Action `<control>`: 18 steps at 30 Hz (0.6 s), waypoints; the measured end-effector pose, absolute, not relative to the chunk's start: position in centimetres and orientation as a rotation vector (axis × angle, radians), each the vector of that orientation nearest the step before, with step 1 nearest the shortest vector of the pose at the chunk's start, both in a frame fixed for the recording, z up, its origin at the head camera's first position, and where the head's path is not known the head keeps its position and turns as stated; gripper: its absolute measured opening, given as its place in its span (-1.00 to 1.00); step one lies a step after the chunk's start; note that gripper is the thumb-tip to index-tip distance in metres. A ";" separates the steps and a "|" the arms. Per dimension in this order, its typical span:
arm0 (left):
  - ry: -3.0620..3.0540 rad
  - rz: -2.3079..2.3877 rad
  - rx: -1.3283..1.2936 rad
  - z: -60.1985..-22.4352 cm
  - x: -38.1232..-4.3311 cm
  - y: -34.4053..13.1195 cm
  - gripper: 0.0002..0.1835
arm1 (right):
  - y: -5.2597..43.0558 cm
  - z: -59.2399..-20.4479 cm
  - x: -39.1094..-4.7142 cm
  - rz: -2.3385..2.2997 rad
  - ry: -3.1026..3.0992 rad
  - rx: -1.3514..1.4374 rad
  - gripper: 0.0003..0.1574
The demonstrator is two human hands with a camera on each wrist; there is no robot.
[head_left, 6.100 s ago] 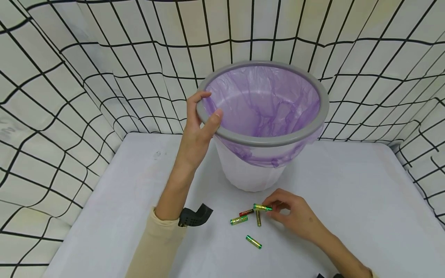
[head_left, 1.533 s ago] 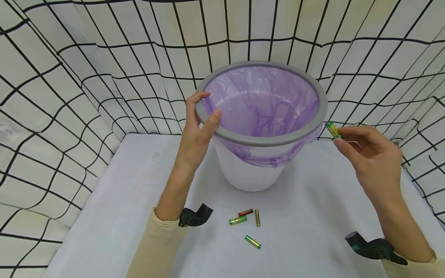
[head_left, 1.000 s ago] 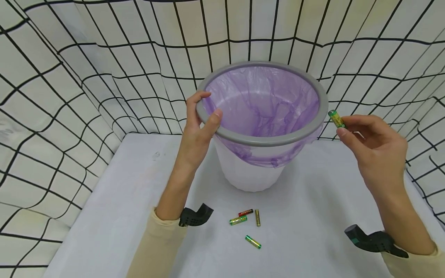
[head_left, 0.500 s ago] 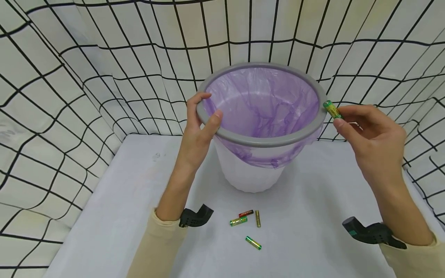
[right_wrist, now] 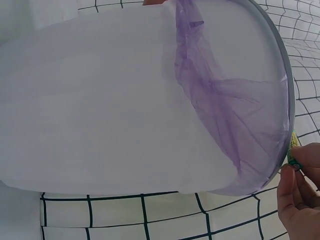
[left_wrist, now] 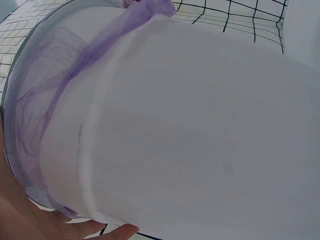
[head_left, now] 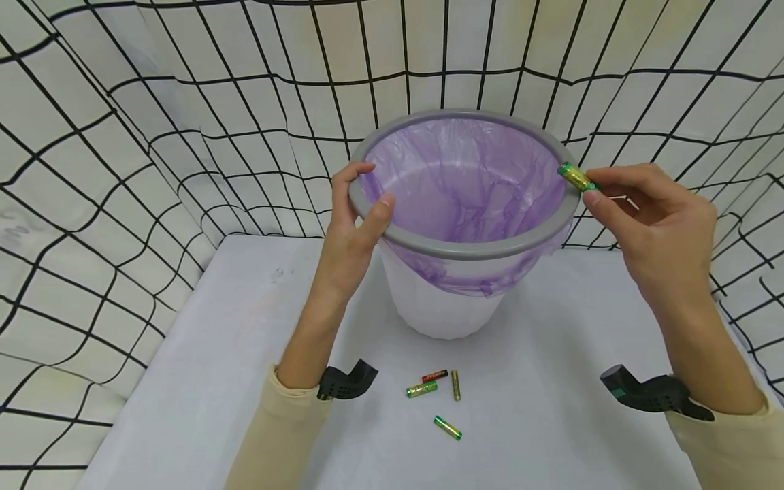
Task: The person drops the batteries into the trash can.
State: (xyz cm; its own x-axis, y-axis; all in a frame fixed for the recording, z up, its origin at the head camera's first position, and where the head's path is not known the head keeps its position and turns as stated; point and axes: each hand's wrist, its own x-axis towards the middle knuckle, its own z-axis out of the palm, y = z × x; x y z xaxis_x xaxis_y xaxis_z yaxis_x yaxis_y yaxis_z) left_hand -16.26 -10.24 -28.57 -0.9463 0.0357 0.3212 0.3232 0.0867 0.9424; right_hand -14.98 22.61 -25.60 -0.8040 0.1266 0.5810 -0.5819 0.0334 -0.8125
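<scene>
A green-and-gold battery [head_left: 576, 177] is pinched between the thumb and forefinger of the right hand [head_left: 661, 231], tilted, its free end pointing toward the left hand [head_left: 355, 238]. From the head view it overlaps the near-right part of the grey rim [head_left: 462, 250]; whether it touches there cannot be told, and the right wrist view shows it partly hidden behind the rim.

That rim tops a white bin [head_left: 444, 309] standing between the two hands. The left hand grips the rim on its own side, thumb and forefinger hooked over the edge, other fingers against the outside. A purple bag [head_left: 453, 184] lines the bin and hangs in folds below the rim.

Below both hands, between the forearms, four more batteries lie on the white table [head_left: 245, 327]: a red battery [head_left: 435, 376] just beside a green battery [head_left: 421, 389], a thin gold battery [head_left: 456, 385] on their right-hand side, and a slanted battery [head_left: 448, 428] nearer the person.

Each wrist wears a black camera [head_left: 348, 381] by a beige sleeve [head_left: 278, 435]. Beyond the hands rises a white wall [head_left: 422, 54] with black grid lines.
</scene>
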 end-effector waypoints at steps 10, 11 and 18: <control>-2.130 -1.952 -0.379 -28.5 -16.2 -10.2 -0.39 | 22.1 -24.5 -15.6 1.761 -1.875 0.467 -0.66; -2.131 -1.953 -0.377 -28.5 -16.2 -10.2 -0.39 | 22.0 -24.4 -15.7 1.738 -1.891 0.467 -0.66; -2.132 -1.956 -0.374 -28.6 -16.2 -10.2 -0.39 | 21.7 -24.0 -16.0 1.637 -1.982 0.485 -0.67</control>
